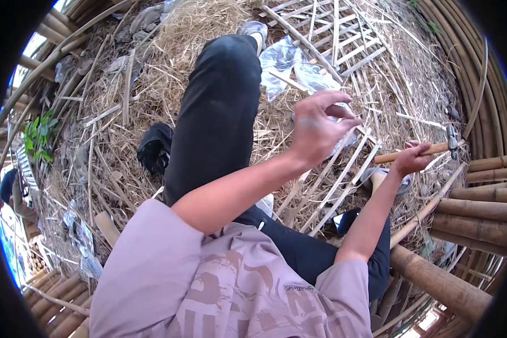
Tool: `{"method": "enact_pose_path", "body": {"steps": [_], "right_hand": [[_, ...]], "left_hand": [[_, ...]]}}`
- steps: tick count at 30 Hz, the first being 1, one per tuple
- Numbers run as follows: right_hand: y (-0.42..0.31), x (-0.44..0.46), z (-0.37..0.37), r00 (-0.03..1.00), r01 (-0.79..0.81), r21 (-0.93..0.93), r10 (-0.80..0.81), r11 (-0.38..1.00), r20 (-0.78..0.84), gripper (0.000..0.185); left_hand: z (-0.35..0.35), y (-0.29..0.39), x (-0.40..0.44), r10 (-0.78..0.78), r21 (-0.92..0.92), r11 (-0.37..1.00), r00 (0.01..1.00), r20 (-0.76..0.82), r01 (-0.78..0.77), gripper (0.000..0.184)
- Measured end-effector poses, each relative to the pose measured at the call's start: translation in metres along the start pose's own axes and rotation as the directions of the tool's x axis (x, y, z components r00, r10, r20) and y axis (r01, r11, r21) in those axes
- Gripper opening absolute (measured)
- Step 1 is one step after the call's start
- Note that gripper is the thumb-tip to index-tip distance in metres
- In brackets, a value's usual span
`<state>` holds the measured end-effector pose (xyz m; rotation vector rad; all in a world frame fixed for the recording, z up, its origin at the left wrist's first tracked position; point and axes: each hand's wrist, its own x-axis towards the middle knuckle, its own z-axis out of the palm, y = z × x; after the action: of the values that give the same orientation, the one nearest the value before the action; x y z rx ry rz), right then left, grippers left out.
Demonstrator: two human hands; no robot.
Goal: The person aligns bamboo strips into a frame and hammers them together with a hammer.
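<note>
My left hand [316,129] is raised over the straw-covered ground, with thumb and fingertips drawn together in a pinch. Whatever sits between those fingertips is too small to make out. Lower and to the right, my right hand [410,160] is wrapped round the wooden handle of a hammer [437,149]. The metal head points to the right, and the handle's other end sticks out toward my left hand. Beneath both hands lie several split bamboo strips [343,183], side by side. A dark phone [346,220] rests by my right forearm.
A bamboo lattice [337,40] lies at the top, beside clear plastic bags [280,63]. Thick bamboo poles [472,216] jut in at right; long bundled poles [479,79] stand above them. A dark object [155,149] lies left of my knee. Another person [18,194] is at the left edge.
</note>
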<state>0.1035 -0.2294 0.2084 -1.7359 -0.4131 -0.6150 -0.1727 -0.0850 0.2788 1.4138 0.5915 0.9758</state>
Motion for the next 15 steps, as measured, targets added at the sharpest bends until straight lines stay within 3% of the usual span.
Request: {"method": "enact_pose_path", "body": {"steps": [1,7,8,10,11,13,15], "right_hand": [[-0.004,0.003,-0.001,1.0,0.012,-0.001,-0.012,1.0,0.003,0.03],[-0.031,0.011,-0.007,0.999,-0.034,0.059,0.034,0.998,0.002,0.03],[-0.044,0.009,-0.007,0.999,-0.049,0.057,0.05,0.997,-0.01,0.03],[-0.045,0.01,-0.009,0.998,-0.068,0.059,0.068,0.996,0.001,0.032],[-0.047,0.01,-0.01,0.997,-0.071,0.047,0.071,0.996,0.008,0.033],[-0.043,0.009,-0.008,0.995,-0.096,0.057,0.096,0.994,0.018,0.035],[-0.042,0.007,-0.007,0.995,-0.098,0.061,0.097,0.993,0.017,0.036]], "left_hand": [[-0.011,0.001,-0.003,0.036,-0.067,0.997,0.999,0.013,-0.035,0.033],[-0.089,0.033,-0.018,0.236,-0.142,0.958,0.967,-0.098,-0.248,0.04],[-0.103,0.042,-0.022,0.259,0.046,0.966,0.964,-0.062,-0.256,0.041],[-0.12,0.045,-0.032,0.214,-0.05,0.975,0.974,-0.077,-0.218,0.038],[-0.13,0.046,-0.035,0.347,0.179,0.924,0.937,-0.021,-0.338,0.037],[-0.152,0.046,-0.038,0.526,0.573,0.631,0.831,0.18,-0.524,0.036],[-0.161,0.05,-0.049,0.375,0.817,0.365,0.873,0.31,-0.447,0.053]]}}
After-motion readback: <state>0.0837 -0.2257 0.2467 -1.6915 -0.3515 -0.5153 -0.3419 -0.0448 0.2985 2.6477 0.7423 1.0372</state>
